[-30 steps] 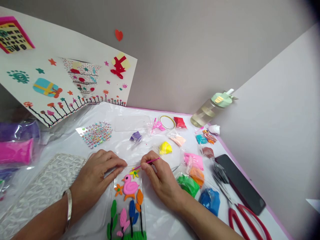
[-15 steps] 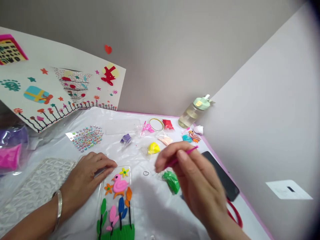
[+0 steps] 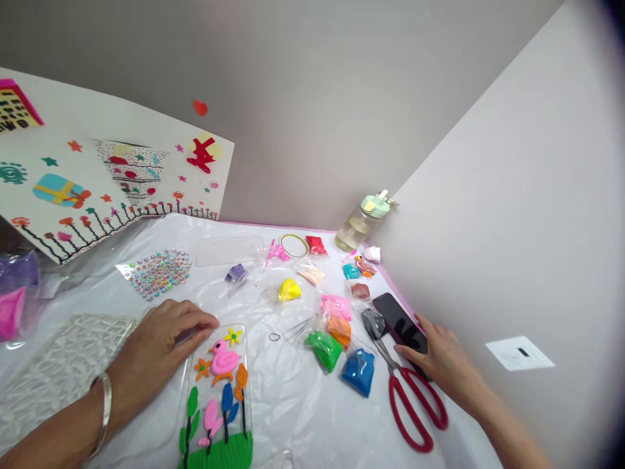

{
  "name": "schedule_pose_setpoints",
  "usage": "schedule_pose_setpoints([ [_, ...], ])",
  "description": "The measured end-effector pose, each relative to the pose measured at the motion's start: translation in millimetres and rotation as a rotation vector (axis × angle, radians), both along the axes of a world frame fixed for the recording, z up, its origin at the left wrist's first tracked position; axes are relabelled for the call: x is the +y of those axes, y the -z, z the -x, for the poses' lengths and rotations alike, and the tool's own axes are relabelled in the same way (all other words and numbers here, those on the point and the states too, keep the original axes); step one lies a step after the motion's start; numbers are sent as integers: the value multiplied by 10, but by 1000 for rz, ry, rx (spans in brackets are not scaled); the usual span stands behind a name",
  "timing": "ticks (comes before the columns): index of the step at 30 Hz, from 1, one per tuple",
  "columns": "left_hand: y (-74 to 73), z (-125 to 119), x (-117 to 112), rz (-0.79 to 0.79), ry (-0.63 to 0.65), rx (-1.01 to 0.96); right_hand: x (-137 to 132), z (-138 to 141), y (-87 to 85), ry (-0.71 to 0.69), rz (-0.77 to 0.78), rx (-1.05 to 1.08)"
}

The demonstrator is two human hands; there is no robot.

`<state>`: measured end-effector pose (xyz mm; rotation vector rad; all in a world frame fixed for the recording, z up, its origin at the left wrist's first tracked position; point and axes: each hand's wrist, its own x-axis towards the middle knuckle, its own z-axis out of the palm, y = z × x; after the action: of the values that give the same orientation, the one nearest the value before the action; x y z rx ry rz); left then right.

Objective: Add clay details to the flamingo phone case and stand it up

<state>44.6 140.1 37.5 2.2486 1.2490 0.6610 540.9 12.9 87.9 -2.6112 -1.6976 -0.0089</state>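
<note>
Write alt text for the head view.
Left hand rests on a clear case decorated with clay bird and flowers; right hand touches a dark phone beside red scissors. Clay packets lie between them.

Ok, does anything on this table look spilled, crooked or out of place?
Nothing spilled. The clear bottle with a green lid tilts in the corner; the right hand rests on the black smartphone beside red-handled scissors.
</note>
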Motion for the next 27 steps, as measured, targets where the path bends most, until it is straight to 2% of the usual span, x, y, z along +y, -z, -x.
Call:
schedule_pose_setpoints([
  [18,-27,-27,-26,18,-29,-51,224,11,153,-20,-60,46],
  [20,-35,-29,-30,22,-29,-47,214,20,84,-15,-102,26],
  [22,-41,-30,-33,20,-33,-45,192,78,-61,17,-233,23],
  [24,-38,-29,-32,14,-33,-48,161,224,-274,55,-387,60],
  [26,-28,-25,-28,6,-27,-46,128,469,-512,46,-458,120],
  [27,-22,-23,-25,2,-23,-43,114,619,-623,60,-543,196],
])
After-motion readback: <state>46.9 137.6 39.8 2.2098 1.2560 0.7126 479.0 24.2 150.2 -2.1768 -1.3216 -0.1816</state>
